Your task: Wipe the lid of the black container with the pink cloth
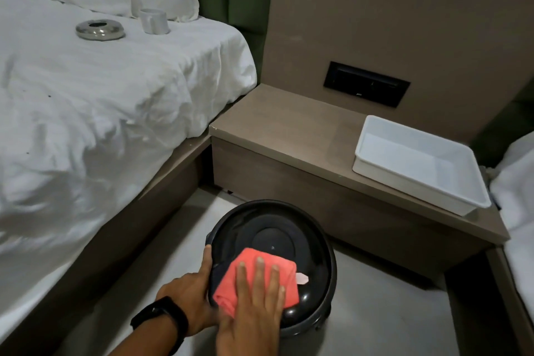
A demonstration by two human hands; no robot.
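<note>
A round black container [323,312] stands on the floor between the bed and the bedside unit, its glossy domed lid [277,231] closed. A folded pink cloth [248,269] lies on the near left part of the lid. My right hand [254,303] presses flat on the cloth, fingers spread and pointing away from me. My left hand [190,295], with a black watch on the wrist, grips the lid's left rim, thumb on top. Part of the container's body is hidden under my hands.
A bed with white sheets [86,113] fills the left; a metal ashtray [100,29] and a white mug [154,21] rest on it. The brown bedside unit [289,130] behind the container carries a white plastic tray [462,196]. Grey floor [390,312] lies to the right.
</note>
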